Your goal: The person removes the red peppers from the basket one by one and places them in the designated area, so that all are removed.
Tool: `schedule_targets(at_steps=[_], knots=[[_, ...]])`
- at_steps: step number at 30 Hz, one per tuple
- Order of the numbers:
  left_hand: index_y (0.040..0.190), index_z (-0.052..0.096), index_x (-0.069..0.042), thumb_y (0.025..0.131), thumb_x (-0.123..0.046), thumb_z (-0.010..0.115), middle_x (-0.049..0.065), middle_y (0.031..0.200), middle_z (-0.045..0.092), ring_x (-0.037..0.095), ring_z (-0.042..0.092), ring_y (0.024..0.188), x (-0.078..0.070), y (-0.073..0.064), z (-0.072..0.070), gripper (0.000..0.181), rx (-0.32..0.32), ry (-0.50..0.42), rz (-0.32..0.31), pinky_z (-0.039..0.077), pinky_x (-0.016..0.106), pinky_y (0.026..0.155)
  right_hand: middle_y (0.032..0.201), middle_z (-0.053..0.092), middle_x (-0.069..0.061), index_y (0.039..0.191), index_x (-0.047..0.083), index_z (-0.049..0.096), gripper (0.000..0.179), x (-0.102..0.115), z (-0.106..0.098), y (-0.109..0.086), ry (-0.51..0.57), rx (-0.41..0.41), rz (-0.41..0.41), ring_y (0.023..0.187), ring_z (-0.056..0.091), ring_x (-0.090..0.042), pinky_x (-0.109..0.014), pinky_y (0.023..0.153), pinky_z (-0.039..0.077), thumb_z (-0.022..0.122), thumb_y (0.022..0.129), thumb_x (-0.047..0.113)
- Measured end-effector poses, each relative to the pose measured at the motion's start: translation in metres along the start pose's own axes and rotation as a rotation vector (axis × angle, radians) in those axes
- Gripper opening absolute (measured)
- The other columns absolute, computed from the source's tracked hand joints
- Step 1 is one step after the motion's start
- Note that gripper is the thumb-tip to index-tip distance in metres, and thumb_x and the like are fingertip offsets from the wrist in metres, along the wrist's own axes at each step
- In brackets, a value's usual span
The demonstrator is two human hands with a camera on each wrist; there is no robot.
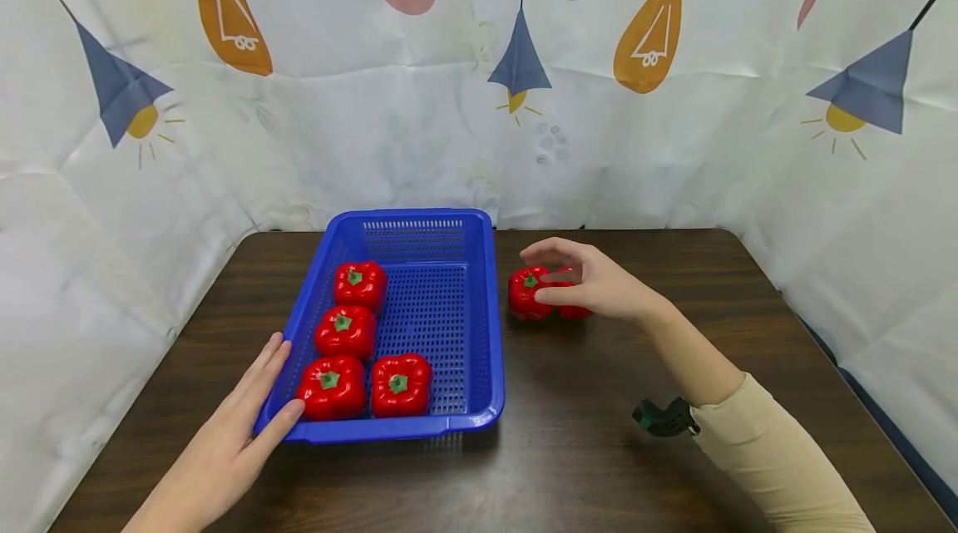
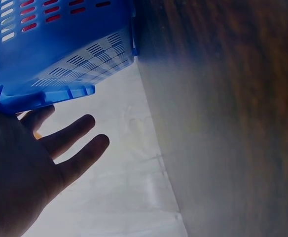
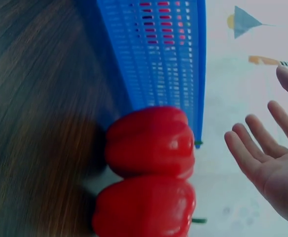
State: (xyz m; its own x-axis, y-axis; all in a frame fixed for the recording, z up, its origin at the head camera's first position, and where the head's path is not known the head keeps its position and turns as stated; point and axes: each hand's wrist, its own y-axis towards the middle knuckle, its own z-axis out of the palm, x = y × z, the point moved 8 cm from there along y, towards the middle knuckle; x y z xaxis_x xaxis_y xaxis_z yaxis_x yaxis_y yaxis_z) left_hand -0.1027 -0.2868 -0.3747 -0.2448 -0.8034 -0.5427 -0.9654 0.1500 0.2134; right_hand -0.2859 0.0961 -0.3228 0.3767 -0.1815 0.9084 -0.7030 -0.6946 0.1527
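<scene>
A blue perforated plastic basket [image 1: 497, 333] stands on the table with several red bell peppers inside, such as one at its front [image 1: 400, 384], grouped along its left and front sides. My left hand [image 1: 224, 433] rests its straight fingers along the basket's left rim near the front corner; in the left wrist view the fingers [image 2: 75, 165] spread beside the basket wall. My right hand [image 1: 591, 279] hovers above two bell peppers right of the basket, its fingers relaxed and apart from them. In the right wrist view these two peppers, one nearer the basket [image 3: 151, 143] and another [image 3: 146, 207], sit side by side.
The dark wooden table [image 1: 569, 450] reaches back to a white cloth backdrop [image 1: 419, 134] printed with lamps and bulbs, which also hangs along both sides. A black device [image 1: 666, 417] is strapped at the right wrist by the beige sleeve [image 1: 778, 458].
</scene>
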Motion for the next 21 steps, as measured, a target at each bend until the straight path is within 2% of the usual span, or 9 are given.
schedule_targets(at_steps=[3,9,13,21], knots=[[0.166,0.016,-0.023,0.104,-0.026,0.062,0.003,0.172,0.011,0.035,0.017,0.154,0.000,0.000,0.000,0.077,-0.001,0.002,0.001,0.005,0.003,0.106,0.138,0.059,-0.006,0.138,0.011,0.058,0.047,0.004,0.010,0.004,0.030,0.037,-0.013,0.131,0.051,-0.041,-0.051,0.106,0.047,0.075,0.094,0.007],[0.167,0.016,-0.024,0.104,-0.027,0.062,0.003,0.172,0.010,0.034,0.016,0.155,0.002,-0.001,0.001,0.077,0.005,0.005,-0.008,0.004,0.008,0.112,0.136,0.062,-0.012,0.136,0.005,0.058,0.046,0.019,0.036,0.014,0.039,0.141,-0.065,0.126,0.058,-0.032,-0.045,0.103,0.051,0.075,0.094,0.007],[0.166,0.016,-0.024,0.104,-0.027,0.062,0.003,0.172,0.010,0.034,0.016,0.155,0.004,-0.001,0.000,0.078,0.005,0.006,-0.010,0.004,0.008,0.111,0.136,0.061,-0.006,0.136,0.006,0.058,0.045,0.024,0.054,0.020,0.032,0.204,-0.070,0.126,0.058,-0.027,-0.043,0.102,0.051,0.075,0.094,0.010],[0.166,0.016,-0.024,0.104,-0.027,0.062,0.002,0.172,0.010,0.033,0.016,0.155,0.003,0.000,0.001,0.078,0.005,0.005,-0.007,0.004,0.007,0.111,0.137,0.060,-0.001,0.137,0.009,0.058,0.047,0.022,0.080,0.031,0.039,0.265,-0.033,0.127,0.058,-0.021,-0.048,0.103,0.050,0.077,0.094,0.014]])
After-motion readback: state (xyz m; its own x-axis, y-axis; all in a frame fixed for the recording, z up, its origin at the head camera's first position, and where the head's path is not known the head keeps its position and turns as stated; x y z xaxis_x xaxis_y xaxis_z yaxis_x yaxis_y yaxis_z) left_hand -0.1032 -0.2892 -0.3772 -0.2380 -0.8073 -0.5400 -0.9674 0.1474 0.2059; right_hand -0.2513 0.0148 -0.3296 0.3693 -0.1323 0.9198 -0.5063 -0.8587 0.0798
